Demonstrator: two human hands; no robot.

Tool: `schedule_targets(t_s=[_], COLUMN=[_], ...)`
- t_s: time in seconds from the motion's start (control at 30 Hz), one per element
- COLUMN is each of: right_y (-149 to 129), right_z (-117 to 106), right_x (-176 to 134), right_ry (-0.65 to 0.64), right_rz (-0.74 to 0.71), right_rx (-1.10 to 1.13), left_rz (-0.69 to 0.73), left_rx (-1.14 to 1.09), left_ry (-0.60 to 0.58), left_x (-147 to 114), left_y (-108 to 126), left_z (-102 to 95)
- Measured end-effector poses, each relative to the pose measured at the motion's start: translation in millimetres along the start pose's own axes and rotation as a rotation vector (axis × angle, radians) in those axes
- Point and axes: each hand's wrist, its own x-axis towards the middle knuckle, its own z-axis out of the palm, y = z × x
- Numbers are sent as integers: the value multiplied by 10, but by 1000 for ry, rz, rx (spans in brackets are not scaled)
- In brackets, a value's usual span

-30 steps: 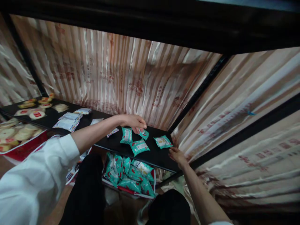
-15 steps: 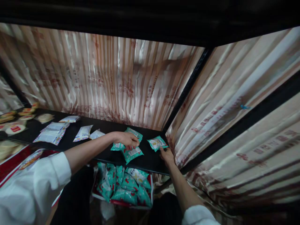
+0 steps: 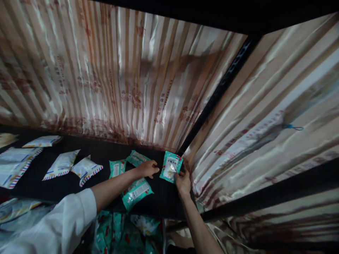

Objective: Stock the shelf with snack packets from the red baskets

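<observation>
My right hand [image 3: 183,180] grips a green-and-white snack bag [image 3: 171,167] by its right side, thumb on the front. The bag stands tilted up at the right end of the black shelf [image 3: 169,201], its printed face toward me. Just left of it, my left hand [image 3: 148,169] is over the shelf with loosely bent fingers apart and nothing visible in them. Around and below that hand lie several more green snack bags [image 3: 137,193], one partly hidden under my forearm.
White-and-blue snack bags [image 3: 62,164] with striped edges lie along the left part of the shelf. Below the front edge, a box holds several green bags [image 3: 127,233]. A black post [image 3: 217,91] rises at the right corner, with striped sheeting [image 3: 119,77] behind.
My right hand has turned the green bag from lying flat to tilted upright. My left hand has come off the green bag it was touching and moved toward the right one. The view has shifted closer.
</observation>
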Motion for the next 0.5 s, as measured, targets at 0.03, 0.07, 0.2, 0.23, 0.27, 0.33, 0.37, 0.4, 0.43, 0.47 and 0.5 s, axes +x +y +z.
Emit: schedule_targets(t_s=[0.03,0.07,0.2,0.23,0.27,0.33,0.37,0.4,0.43,0.47,0.5], right_y=[-16,-33,-93,-104,-111,-114,-106,-91,-69,-41,-8], right_z=[4,9,38,43,48,61,71,86,106,130,157], right_x=[40,83,265,308,349,427,463,496,528,559,589], right_ry=[-10,-25,-97,-108,-112,-92,-69,-44,-22,-6,5], right_rz=[-35,-73,-166,-170,-166,-143,-128,-113,-98,-87,-81], right_rx=[53,117,373,425,469,517,524,519,506,487,466], left_rz=[-24,-48,-76,-66,-55,-42,-35,-26,-19,-13,-9], left_rx=[-64,-138,-362,-378,-381,-376,-376,-377,-379,-381,-385], left_ry=[41,65,63,65,76,115,134,150,162,167,167], left_x=[86,168,468,537,604,729,788,843,896,945,992], left_y=[5,16,77,87,92,94,92,89,88,87,86], left_z=[82,157,387,430,469,538,568,596,622,647,672])
